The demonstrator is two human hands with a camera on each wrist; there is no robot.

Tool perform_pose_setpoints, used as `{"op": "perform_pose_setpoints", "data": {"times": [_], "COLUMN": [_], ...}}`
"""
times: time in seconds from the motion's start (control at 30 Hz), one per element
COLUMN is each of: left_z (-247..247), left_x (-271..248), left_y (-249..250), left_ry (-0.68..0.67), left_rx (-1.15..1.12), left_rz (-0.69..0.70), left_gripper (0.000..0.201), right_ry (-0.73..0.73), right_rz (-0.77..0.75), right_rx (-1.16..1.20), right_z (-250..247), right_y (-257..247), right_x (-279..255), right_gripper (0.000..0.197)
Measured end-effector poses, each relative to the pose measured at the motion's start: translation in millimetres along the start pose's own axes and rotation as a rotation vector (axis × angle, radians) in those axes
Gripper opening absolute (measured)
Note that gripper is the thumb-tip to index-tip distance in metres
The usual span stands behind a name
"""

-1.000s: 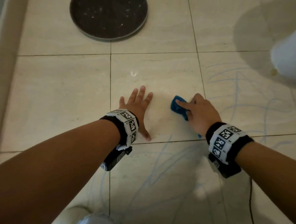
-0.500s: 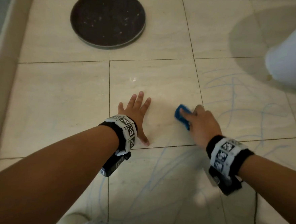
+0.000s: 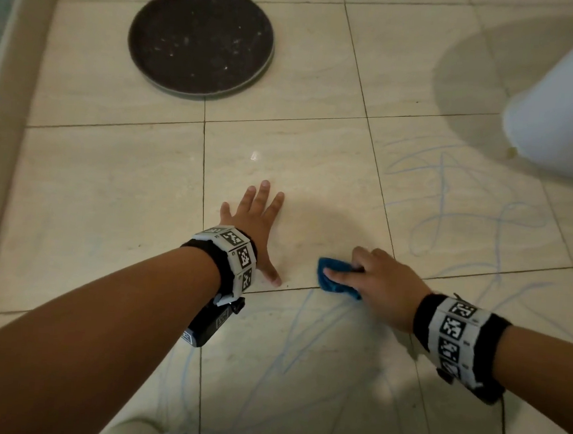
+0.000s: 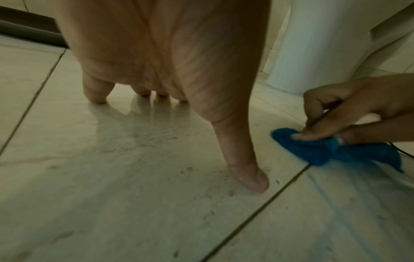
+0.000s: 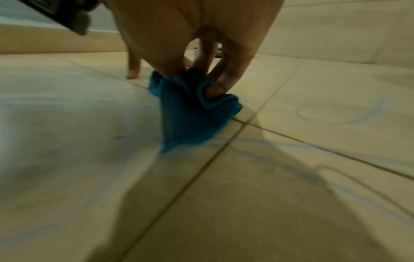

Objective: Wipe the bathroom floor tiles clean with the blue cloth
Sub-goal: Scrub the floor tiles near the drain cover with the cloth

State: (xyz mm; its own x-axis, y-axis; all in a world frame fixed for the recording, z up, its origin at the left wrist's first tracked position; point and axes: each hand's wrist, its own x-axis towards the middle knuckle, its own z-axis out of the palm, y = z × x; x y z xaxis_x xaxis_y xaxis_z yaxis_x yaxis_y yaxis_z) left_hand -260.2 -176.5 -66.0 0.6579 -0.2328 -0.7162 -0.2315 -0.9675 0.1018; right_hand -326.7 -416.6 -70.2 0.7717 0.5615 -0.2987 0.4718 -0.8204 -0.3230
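The blue cloth [image 3: 336, 278] is lying bunched on the floor tiles [image 3: 109, 211], sitting on the grout line [image 3: 290, 290] at the near edge of the middle tile, with one corner trailing over onto the nearer tile. The right hand [image 3: 380, 286] is gripping it from above, its fingers [image 4: 313, 134] curling round the folds and pressing them to the floor. Just to the left, the left hand [image 3: 254, 221] is resting flat on the same tile, its fingers spreading apart and straight, holding nothing. Pale blue scribble marks [image 3: 442, 200] are showing on the tiles to the right and on the near ones. A dark round mat [image 3: 201, 39] is lying farther off to the left, and a white pedestal [image 3: 563, 114] is standing at the far right.
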Motion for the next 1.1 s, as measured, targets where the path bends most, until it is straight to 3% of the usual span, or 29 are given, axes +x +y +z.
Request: {"op": "perform_pose_setpoints", "data": {"times": [0.03,0.13,0.2,0.3,0.33,0.37,0.53,0.6,0.67,0.73,0.8,0.93,1.0,1.1], "left_z": [0.0,-0.5,-0.9,-0.2,-0.6,-0.9,1.6,2.0,2.0,1.7,1.7,2.2,0.6,-1.5], "left_x": [0.1,0.5,-0.1,0.6,0.5,0.4,0.6,2.0,2.6,2.6,2.9,4.4,4.4,2.8], "left_y": [0.5,1.0,1.1,0.9,1.2,1.0,0.8,0.3,-0.5,-1.2,-1.2,-0.6,0.3,1.8], "left_ry": [-0.002,0.002,0.003,-0.001,0.000,0.001,0.011,0.014,0.010,0.006,0.008,0.000,-0.008,-0.013], "left_rx": [0.001,0.002,0.003,0.009,0.011,0.012,-0.007,-0.004,-0.001,0.000,0.001,0.006,0.010,0.005], "left_rz": [-0.002,-0.010,-0.010,-0.006,-0.006,-0.006,-0.006,-0.004,0.003,0.006,0.006,-0.003,-0.010,-0.017], "left_gripper": [0.151,0.151,0.151,0.151,0.150,0.150,0.151,0.151,0.152,0.151,0.152,0.153,0.153,0.153], "right_ry": [0.028,0.234,0.235,0.022,-0.073,-0.057,0.235,0.177,0.024,-0.031,0.057,0.266,0.253,-0.019], "right_rz": [0.005,0.319,0.412,0.086,0.035,0.007,0.425,0.332,0.119,-0.104,-0.001,0.525,0.467,0.097], "right_rx": [-0.031,0.006,0.047,0.051,0.079,0.079,0.030,0.016,0.105,0.041,0.082,0.155,0.145,0.174], "right_z": [-0.2,-9.0,-4.8,11.8,9.3,7.6,-9.8,-0.8,2.7,1.9,-5.6,-18.6,-12.6,2.8], "right_y": [8.9,47.9,40.3,-15.9,-22.3,-14.6,38.4,11.1,-29.0,-30.6,-1.3,58.2,45.7,-1.1], "right_x": [2.2,13.2,14.1,6.8,4.9,9.3,35.4,33.6,25.3,23.2,28.6,30.2,26.1,9.7], "right_gripper": [0.016,0.040,0.043,0.045,0.051,0.054,0.043,0.040,0.022,0.026,0.027,0.041,0.037,0.021]}}
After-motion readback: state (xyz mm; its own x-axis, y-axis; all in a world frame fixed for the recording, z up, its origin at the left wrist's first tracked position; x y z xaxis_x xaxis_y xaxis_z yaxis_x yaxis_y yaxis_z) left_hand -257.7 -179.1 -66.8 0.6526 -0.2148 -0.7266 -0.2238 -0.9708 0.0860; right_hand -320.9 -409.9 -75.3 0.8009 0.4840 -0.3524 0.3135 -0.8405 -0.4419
